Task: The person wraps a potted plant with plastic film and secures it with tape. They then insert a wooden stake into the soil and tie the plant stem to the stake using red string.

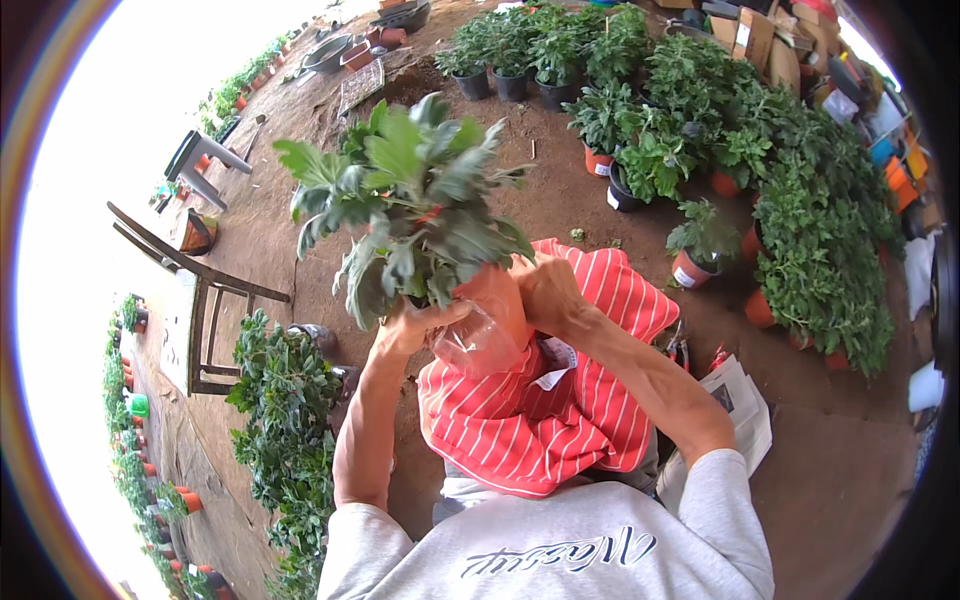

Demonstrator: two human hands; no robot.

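Observation:
A leafy green potted plant (420,202) is tilted over my lap, its leaves leaning away from me. Clear plastic film (472,341) wraps loosely around its orange-brown pot (499,300). My left hand (409,326) grips the wrapped pot at its left side, thumb across the film. At the right side of the rim, my right hand (551,291) is closed with its fingers bent; the fingertips are partly hidden. Red cloth with white stripes (525,431) covers my lap under the pot. A white printed tag (556,364) lies on the cloth.
Many potted plants (817,225) crowd the right and far side. More plants (285,435) stand close at my left, near a wooden chair (199,300) and a grey stool (202,165). Pruning shears (681,346) and folded newspaper (739,409) lie by my right arm.

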